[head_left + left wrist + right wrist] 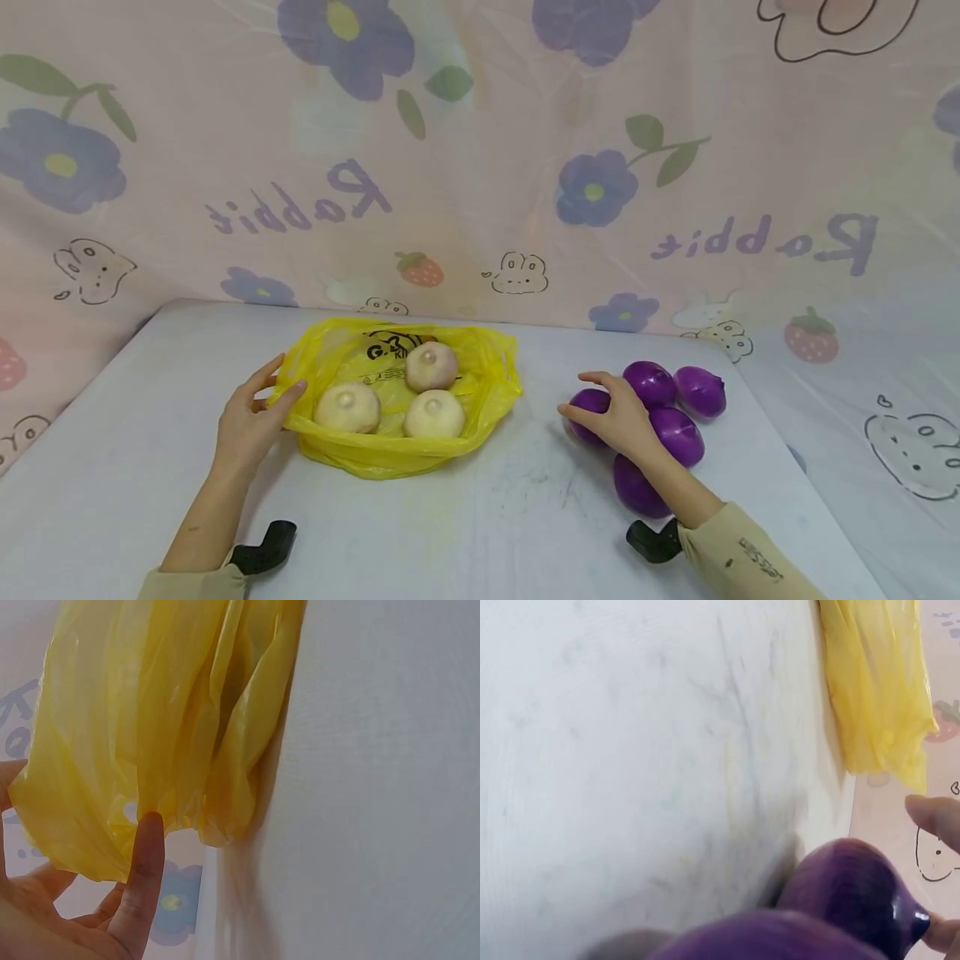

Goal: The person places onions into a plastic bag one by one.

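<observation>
Purple onion sits between the parted fingers of the right hand; the left hand grips the yellow bag.

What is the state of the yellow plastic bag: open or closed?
Open: the yellow plastic bag gapes upward in the head view, three white onions show inside, and the left hand holds its edge.

The yellow bag is thin, crinkled plastic film, see-through in places, with a soft sheen along its folds; the purple onions are smooth and glossy, catching highlights; the pale bulbs are smooth but nearer matt; the white tabletop looks smooth and dull, with greyish scuffs; the printed backdrop looks like lightly creased sheeting; the black wrist pieces look like plastic; the beige sleeves are matt cloth.
</observation>
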